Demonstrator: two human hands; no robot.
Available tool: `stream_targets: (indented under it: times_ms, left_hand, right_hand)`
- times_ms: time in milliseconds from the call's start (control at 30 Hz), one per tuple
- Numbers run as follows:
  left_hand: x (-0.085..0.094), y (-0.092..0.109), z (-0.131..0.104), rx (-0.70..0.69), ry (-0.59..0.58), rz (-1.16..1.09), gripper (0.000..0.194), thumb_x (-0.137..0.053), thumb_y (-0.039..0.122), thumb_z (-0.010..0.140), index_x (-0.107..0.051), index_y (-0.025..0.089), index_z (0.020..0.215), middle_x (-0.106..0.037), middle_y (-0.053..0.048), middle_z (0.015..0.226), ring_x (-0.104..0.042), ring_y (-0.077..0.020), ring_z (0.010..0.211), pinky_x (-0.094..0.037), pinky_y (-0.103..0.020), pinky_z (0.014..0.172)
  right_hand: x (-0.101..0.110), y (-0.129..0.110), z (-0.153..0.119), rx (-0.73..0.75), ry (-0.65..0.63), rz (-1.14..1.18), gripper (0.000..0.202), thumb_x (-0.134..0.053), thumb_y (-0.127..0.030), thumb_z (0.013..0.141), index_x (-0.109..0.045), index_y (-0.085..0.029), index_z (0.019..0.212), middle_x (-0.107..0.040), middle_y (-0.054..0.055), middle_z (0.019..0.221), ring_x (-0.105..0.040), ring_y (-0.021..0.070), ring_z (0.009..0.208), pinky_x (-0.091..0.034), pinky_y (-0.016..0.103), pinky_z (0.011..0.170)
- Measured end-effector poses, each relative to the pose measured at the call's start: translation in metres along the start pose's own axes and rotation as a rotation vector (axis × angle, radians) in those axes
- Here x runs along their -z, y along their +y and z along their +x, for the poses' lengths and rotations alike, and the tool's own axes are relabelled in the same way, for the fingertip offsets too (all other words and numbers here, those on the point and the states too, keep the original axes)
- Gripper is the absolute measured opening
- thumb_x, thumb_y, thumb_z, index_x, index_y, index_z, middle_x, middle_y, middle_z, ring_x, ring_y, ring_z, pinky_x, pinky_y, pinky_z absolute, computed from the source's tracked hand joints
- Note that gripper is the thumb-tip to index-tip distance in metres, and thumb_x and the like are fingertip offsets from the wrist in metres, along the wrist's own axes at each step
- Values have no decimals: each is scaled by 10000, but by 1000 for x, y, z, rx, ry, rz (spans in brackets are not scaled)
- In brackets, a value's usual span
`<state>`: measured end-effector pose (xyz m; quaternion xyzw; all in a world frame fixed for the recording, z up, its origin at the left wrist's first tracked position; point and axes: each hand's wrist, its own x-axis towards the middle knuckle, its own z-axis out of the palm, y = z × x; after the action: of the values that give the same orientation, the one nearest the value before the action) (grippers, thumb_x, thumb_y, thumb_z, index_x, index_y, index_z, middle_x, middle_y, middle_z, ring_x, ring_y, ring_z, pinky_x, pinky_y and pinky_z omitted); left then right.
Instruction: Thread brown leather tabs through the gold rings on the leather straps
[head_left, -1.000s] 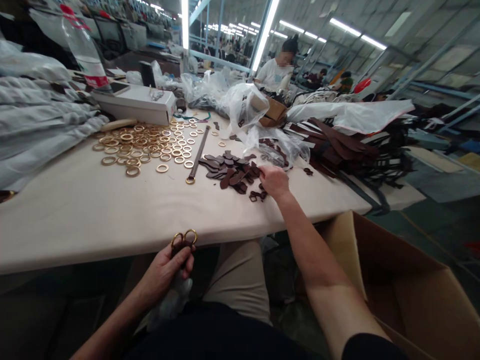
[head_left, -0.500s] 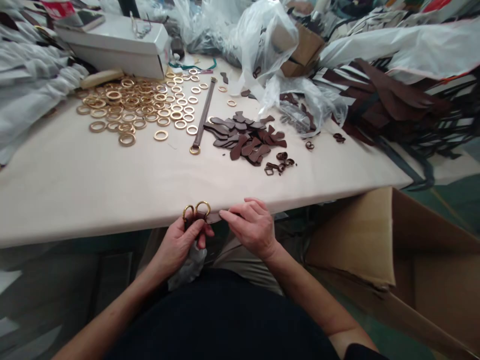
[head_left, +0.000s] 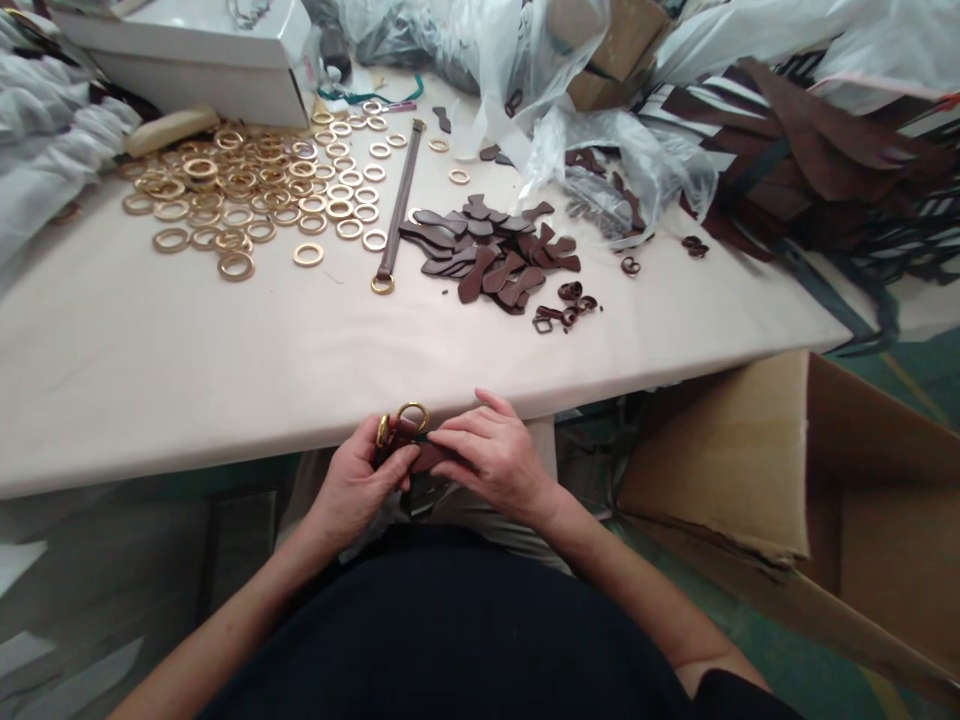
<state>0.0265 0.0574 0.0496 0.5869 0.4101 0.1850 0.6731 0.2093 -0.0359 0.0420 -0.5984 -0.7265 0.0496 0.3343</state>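
At the table's front edge, my left hand point(head_left: 365, 482) is closed on a dark brown leather strap point(head_left: 431, 458) that has two brass rings point(head_left: 412, 412) at its end. The rings stick up above my thumb and fingers. From the other side, my right hand point(head_left: 491, 455) pinches the strap between thumb and fingers, close to my left fingertips. Part of the strap is hidden by my hands. Beyond them on the table lie a pile of brown leather tabs point(head_left: 491, 280) and a finished-looking strap point(head_left: 400, 205) with a brass ring at its near end.
Many loose brass rings point(head_left: 236, 215) cover the table's left part, in front of a white box point(head_left: 187, 60). Small dark buckle-like pieces point(head_left: 570, 305) lie right of the tabs. Plastic bags point(head_left: 622, 170) and dark strips point(head_left: 817, 170) fill the back right. An open cardboard box point(head_left: 716, 480) stands at right.
My right hand has moved left to the strap and now pinches it beside my left hand. The left ring has turned edge-on. The whole view has shifted slightly.
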Motion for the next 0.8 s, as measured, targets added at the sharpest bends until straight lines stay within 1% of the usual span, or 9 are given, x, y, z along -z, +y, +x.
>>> stream_targets:
  times_ms: [100,200,267,333,433,533,600,700,800]
  left_hand:
    - [0,2,-1,-30,-48,76,286,-674,404,795,-588,198,973,-593,39,755,-510,-96,527,-425,-234,517]
    - [0,2,-1,-42,-83,104,265,-659,399,817,-591,199,976,-589,45,719,-508,-102,524,-415,-232,511]
    - [0,0,-3,-42,-97,115,264,-665,402,825,-593,197,976,-585,45,707,-519,-107,534,-422,-232,519]
    - [0,-2,-5,-41,-113,114,274,-671,404,833,-595,194,992,-581,47,682,-531,-113,537,-434,-234,531]
    - [-3,-3,-8,-21,-123,77,303,-637,428,867,-591,187,1046,-595,40,639,-572,-137,564,-468,-251,578]
    - [-7,-4,-10,24,-143,21,350,-599,468,892,-583,180,1091,-649,4,682,-627,-171,626,-510,-284,641]
    - [-9,-6,-10,9,-179,30,352,-585,479,897,-588,182,1086,-683,-26,742,-647,-190,663,-530,-303,672]
    - [-9,-10,-11,-85,-179,191,313,-568,453,892,-627,195,1060,-716,-58,832,-663,-211,730,-536,-315,722]
    - [-6,-18,-10,-161,-101,423,329,-575,374,838,-656,219,1117,-742,-81,925,-687,-253,840,-530,-338,795]
  right_hand:
    - [-3,1,-1,10,-49,26,267,-658,-441,951,-724,-208,1062,-753,39,901,-674,166,827,-417,411,1068]
    - [-4,-1,-2,-33,-55,102,247,-667,-430,948,-728,-204,1028,-731,25,845,-662,158,801,-447,377,985]
    - [-4,-4,-3,-67,-36,164,235,-671,-421,947,-731,-197,979,-709,16,802,-642,152,769,-464,341,879]
    - [-3,-8,-4,-95,-7,202,221,-673,-397,948,-731,-184,925,-690,18,769,-610,149,728,-456,310,761]
    - [-1,-14,-6,-175,86,265,188,-672,-335,952,-721,-175,867,-658,18,729,-573,143,683,-437,281,661]
    - [2,-20,-4,-294,202,344,134,-675,-278,941,-716,-183,856,-623,4,705,-568,136,670,-440,260,627]
    - [1,-23,-1,-330,250,374,117,-677,-263,933,-711,-185,853,-621,0,710,-572,131,664,-446,253,622]
    - [-6,-23,1,-345,281,363,151,-661,-291,944,-699,-189,839,-640,5,729,-580,126,659,-455,247,624]
    - [-16,-22,-1,-371,282,311,208,-623,-342,965,-685,-198,829,-661,16,757,-600,133,677,-465,246,638]
